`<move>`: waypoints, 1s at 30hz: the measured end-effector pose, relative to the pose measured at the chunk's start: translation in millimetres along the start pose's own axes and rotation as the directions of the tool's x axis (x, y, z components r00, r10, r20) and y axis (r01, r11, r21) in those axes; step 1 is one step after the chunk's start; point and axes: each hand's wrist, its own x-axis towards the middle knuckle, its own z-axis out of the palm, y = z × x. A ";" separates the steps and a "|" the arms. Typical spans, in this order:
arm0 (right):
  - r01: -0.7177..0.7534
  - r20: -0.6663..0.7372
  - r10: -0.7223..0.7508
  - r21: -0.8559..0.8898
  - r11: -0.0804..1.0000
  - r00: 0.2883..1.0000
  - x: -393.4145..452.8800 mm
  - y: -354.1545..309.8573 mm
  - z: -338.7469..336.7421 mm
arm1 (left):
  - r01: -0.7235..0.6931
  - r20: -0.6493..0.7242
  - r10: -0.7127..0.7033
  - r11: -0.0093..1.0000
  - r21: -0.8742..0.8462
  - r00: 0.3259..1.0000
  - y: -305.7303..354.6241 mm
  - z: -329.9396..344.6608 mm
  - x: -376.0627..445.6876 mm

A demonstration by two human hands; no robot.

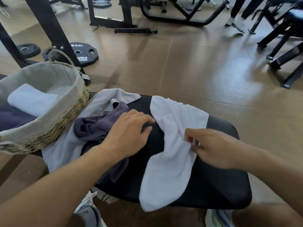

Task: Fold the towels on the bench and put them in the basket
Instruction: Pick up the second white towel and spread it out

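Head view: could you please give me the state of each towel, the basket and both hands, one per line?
white towel: unfolded, draped across the bench
dark purple towel: crumpled on the bench
light grey towel: unfolded, under the purple one and the basket
folded white towel: in the basket
basket: upright on the bench, partly filled
left hand: fingers straight, at the white towel's edge
right hand: pinches the white towel

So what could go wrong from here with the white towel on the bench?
The white towel is bunched where the right hand pinches it, so a fold started now may come out crooked. Its near end hangs past the bench edge and could drag the towel to the floor. The left hand reaches over the dark towel and might snag it.
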 end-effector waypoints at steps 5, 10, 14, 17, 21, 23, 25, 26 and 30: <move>0.197 0.140 -0.207 0.080 0.977 0.968 -24.0 -43.4 19.0 | 0.211 0.240 -0.169 0.964 -0.161 0.956 27.1 16.8 -7.6; 0.123 0.075 -0.151 0.291 0.949 0.986 -20.5 -40.1 11.5 | 0.251 0.289 -0.197 0.954 -0.166 0.937 32.6 24.6 -11.0; -0.008 -0.207 0.037 0.140 0.990 0.978 1.0 9.4 3.3 | 0.435 0.334 -0.372 0.891 -0.134 0.866 31.9 22.8 -6.4; -0.104 -0.069 0.103 -0.013 0.995 0.992 9.7 37.7 7.2 | 0.454 0.354 -0.385 0.881 -0.135 0.853 34.3 21.1 -5.4; -0.094 -0.100 0.087 -0.071 0.993 0.991 12.7 40.1 16.3 | 0.398 0.189 -0.361 0.888 -0.231 0.913 38.4 14.3 3.5; -0.129 -0.093 0.119 -0.114 0.985 0.989 11.4 30.5 17.2 | 0.343 0.063 -0.338 0.907 -0.244 0.939 37.7 7.8 9.2; -0.147 -0.044 0.142 -0.168 0.975 0.989 7.2 20.6 19.1 | 0.271 -0.064 -0.290 0.941 -0.204 0.955 34.6 1.1 13.4; -0.142 0.000 0.145 -0.188 0.972 0.989 3.2 13.9 20.3 | 0.246 -0.111 -0.270 0.951 -0.190 0.956 32.3 -1.5 14.8; 0.003 0.215 0.010 -0.060 0.998 0.977 -17.3 -19.5 23.0 | 0.212 -0.145 -0.240 0.960 -0.183 0.960 22.4 -5.2 15.1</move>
